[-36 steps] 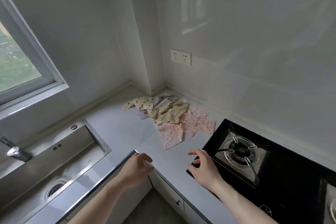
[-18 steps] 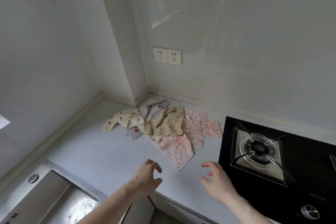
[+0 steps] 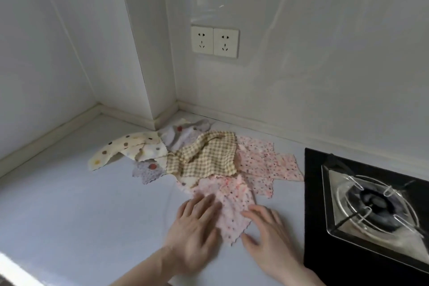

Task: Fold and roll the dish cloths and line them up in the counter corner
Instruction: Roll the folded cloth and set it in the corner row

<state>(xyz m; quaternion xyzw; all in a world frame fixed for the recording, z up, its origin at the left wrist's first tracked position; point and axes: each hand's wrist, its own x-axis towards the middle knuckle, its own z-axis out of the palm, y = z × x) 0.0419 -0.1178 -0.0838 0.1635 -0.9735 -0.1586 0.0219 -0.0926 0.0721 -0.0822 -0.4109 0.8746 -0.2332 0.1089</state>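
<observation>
Left hand (image 3: 193, 227) and right hand (image 3: 267, 237) flat, flanking pink cloth (image 3: 229, 206).

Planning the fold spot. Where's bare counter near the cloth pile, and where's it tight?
Bare counter lies left of the left hand, from the cloth pile toward the near edge. A narrow strip runs between the right hand and the hob. The wall corner is crowded with overlapping cloths.

The left hand (image 3: 195, 227) is blurry, and it covers one edge of the pink cloth (image 3: 232, 211). The checked cloth (image 3: 204, 158) hides parts of the cloths under it. The picture's edge cuts off the stove (image 3: 371, 204) and both arms.
</observation>
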